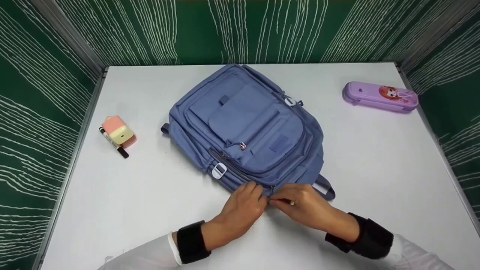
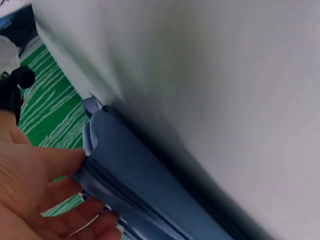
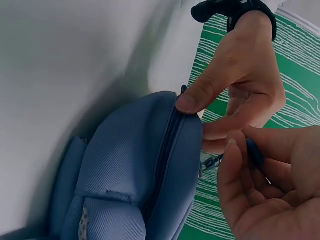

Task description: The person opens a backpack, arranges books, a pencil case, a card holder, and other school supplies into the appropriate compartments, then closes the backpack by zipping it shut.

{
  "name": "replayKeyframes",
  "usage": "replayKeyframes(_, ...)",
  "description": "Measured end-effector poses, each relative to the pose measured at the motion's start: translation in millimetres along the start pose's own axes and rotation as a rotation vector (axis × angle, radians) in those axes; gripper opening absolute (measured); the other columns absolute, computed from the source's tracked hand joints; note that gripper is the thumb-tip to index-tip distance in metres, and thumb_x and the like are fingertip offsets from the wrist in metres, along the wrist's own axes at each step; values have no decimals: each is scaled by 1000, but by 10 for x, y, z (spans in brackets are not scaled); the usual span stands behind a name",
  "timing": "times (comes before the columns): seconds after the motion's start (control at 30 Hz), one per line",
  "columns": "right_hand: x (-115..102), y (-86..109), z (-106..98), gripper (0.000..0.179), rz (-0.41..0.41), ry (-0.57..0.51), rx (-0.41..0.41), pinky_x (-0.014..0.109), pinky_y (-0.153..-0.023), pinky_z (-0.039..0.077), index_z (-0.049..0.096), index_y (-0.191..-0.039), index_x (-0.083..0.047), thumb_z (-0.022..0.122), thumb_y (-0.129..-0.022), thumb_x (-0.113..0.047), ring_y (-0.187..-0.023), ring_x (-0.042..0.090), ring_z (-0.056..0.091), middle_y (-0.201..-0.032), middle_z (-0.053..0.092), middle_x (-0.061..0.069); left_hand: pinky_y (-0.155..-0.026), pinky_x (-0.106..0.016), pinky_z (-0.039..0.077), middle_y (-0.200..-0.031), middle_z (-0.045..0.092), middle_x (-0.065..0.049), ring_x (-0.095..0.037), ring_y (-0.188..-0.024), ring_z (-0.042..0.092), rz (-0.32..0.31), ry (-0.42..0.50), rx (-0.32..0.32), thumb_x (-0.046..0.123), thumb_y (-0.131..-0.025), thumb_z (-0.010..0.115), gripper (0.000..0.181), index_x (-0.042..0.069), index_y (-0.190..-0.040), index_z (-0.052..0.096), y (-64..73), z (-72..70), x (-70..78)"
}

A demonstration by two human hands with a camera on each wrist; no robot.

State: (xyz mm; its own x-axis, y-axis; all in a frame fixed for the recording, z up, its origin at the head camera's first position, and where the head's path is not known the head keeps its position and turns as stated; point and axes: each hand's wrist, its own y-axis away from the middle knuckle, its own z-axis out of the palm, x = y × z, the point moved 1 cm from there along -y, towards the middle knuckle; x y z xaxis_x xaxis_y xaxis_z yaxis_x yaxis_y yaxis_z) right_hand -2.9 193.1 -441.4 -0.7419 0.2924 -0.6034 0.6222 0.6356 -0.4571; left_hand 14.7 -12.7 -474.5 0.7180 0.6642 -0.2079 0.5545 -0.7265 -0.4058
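A blue backpack (image 1: 255,112) lies front side up on the white table, turned at a slant. At its near edge my left hand (image 1: 242,210) pinches the fabric beside a zipper, the thumb pressed close to the zipper track (image 2: 135,200) in the left wrist view. Right beside it, my right hand (image 1: 309,206) has thumb and fingers drawn together at the same edge. In the right wrist view those fingers pinch a small dark blue zipper pull (image 3: 255,151), partly hidden by them. Another zipper (image 1: 240,170) runs along the bag's near left side.
On the left of the table (image 1: 150,217) lie a pink and yellow small case (image 1: 118,130) and a black-capped marker (image 1: 114,143). A purple pencil case (image 1: 380,96) sits at the far right. Green panels with white streaks (image 1: 262,33) stand around the table.
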Motion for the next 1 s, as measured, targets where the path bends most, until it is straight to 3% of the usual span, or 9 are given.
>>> replayKeyframes(0.1, 56, 42, -61, 23, 21, 12, -7, 17, -66, 56, 81, -92, -4, 84, -79, 14, -76, 12, 73, -87, 78, 2, -74, -24, 46, -87, 60, 2, -15, -87, 53, 48, -29, -56, 18, -83, 83, 11, 17, -90, 75, 2, -12, -16)
replayKeyframes(0.2, 127, 91, -135, 24, 45, 59, -11, 16, -65, 56, 80, -89, -6, 85, -77, 14, -75, 10, 71, -85, 77, 0, -73, -24, 46, -86, 61, 3, -15, -87, 53, 48, -10, -80, 17, -81, 83, 11, 16, -89, 75, 49, -24, -54)
replayKeyframes(0.4, 249, 147, -269, 25, 65, 113, -11, 16, -67, 57, 80, -90, -3, 85, -75, 16, -75, 12, 73, -85, 77, 0, -72, -25, 47, -81, 63, 2, -15, -84, 54, 26, 43, -62, 10, -77, 85, 12, 13, -85, 76, 170, -34, -160)
replayKeyframes(0.77, 311, 191, -389, 27, 86, 207, 1, 17, -64, 56, 81, -89, -3, 87, -72, 16, -74, 12, 72, -83, 77, 2, -72, -25, 49, -77, 64, 0, -16, -82, 55, -18, 74, -83, 2, -72, 82, 11, 8, -81, 77, 364, -98, -329)
replayKeyframes(1.0, 302, 197, -393, 26, 82, 194, 4, 17, -61, 54, 81, -88, -3, 86, -72, 17, -71, 11, 71, -82, 77, 1, -76, -28, 49, -74, 61, -1, -17, -80, 54, -61, 82, -64, -2, -69, 80, 11, 5, -77, 75, 459, -138, -403)
